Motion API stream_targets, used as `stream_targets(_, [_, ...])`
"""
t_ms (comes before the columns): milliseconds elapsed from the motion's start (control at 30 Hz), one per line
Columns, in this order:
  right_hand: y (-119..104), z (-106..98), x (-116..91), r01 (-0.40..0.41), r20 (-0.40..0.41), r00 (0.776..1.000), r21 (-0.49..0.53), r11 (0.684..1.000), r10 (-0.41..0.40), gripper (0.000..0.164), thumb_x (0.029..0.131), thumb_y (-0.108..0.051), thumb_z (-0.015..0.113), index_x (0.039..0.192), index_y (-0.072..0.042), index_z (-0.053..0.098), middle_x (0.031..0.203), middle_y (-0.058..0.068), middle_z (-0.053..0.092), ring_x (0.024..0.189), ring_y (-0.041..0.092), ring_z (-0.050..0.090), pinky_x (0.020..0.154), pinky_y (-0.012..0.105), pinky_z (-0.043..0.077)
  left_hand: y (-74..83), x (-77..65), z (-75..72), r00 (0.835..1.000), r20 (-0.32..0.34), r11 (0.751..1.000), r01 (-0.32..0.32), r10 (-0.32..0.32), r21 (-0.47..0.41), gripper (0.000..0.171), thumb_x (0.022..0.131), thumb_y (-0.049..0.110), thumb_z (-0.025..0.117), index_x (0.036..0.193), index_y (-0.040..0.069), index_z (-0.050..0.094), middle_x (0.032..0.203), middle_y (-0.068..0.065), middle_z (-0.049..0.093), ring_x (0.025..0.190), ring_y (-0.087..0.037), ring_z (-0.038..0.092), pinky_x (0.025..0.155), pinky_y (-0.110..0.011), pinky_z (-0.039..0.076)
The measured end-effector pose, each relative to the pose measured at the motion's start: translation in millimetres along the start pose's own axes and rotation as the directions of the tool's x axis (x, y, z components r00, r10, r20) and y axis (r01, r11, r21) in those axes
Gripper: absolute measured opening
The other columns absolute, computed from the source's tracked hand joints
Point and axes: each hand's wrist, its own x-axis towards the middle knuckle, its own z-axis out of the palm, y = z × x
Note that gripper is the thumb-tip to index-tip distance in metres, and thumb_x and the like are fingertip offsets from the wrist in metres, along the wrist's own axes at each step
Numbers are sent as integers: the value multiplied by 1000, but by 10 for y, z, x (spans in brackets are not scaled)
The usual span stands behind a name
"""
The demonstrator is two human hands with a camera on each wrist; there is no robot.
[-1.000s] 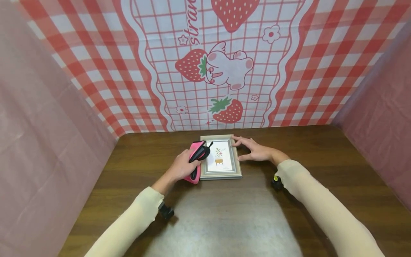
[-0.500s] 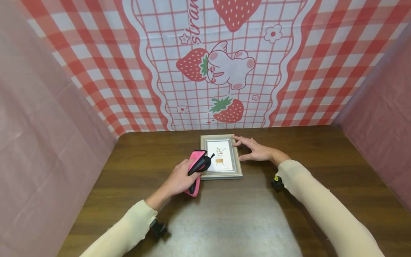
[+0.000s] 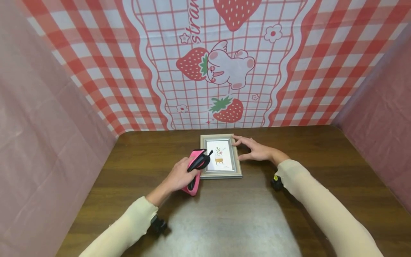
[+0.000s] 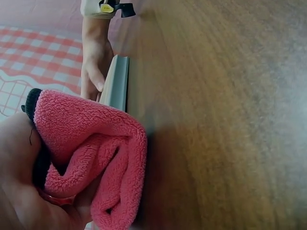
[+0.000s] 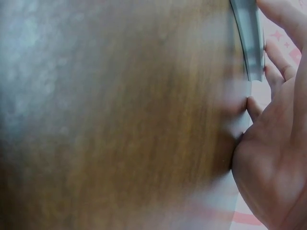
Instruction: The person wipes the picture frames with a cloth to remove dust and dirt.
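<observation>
In the head view a picture frame (image 3: 221,156) with a pale border and a plant-on-stool print lies flat on the wooden table. My left hand (image 3: 181,175) grips a folded pink cloth (image 3: 192,187) with black edging over the frame's left border. The cloth hides part of that border and the lower left of the picture. Its plush folds bulge from the left hand (image 4: 24,177) in the left wrist view. My right hand (image 3: 257,150) touches the frame's right edge, thumb and fingers spread apart along it. In the right wrist view only one end of the frame (image 5: 250,43) shows.
The brown wooden table (image 3: 231,221) stretches around the frame. Behind it hangs a red-and-white checked cloth (image 3: 112,71) with strawberry prints. Pink curtains (image 3: 45,125) stand at both sides. A small black device (image 3: 158,225) sits under the left wrist.
My left hand has drawn the cloth toward me along the frame's left border, mostly in the first half second, then shifted it slightly left. The right hand stays at the right edge.
</observation>
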Motion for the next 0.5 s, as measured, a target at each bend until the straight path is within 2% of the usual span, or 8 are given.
stream_targets(33, [0,1,-4,-1,-4,1000,-3,1000,1,58,98,-42,88,147,-24,65,190,11,25,177,49,15,137,81,-5,-1,16,4,1000,-2,1000,3,-3,12,35,98,35,79,121,8,76,117,-13,74,98,-23,69,81,-34,61])
stream_targets(133, [-55,-1,-32,5,-10,1000,-29,1000,-5,56,99,-46,86,147,-27,66,190,10,26,176,48,17,137,81,-1,-139,129,85,999,-6,999,38,-38,33,37,98,36,79,123,10,76,113,-10,74,96,-20,69,80,-32,60])
stream_targets(233, [-211,-14,-80,35,-11,999,-29,999,-36,57,100,-49,83,147,-23,66,189,12,27,175,50,18,136,83,-1,-225,223,115,997,2,996,83,-83,10,43,99,35,79,134,10,75,113,-9,74,97,-20,71,79,-31,62])
stream_targets(333, [-343,-28,-108,62,-8,998,-6,998,-62,60,100,-49,81,147,-16,66,188,18,27,173,54,18,133,87,-2,-288,314,125,994,11,994,110,-110,-21,44,99,35,80,137,12,74,113,-10,74,96,-21,73,77,-30,65])
stream_targets(500, [-297,-19,-89,24,-13,1000,-26,999,-25,54,100,-45,83,145,-19,66,187,19,28,174,53,18,134,86,-5,-309,469,101,992,16,992,123,-122,-38,43,101,35,78,138,14,74,115,-12,74,97,-23,74,76,-31,65])
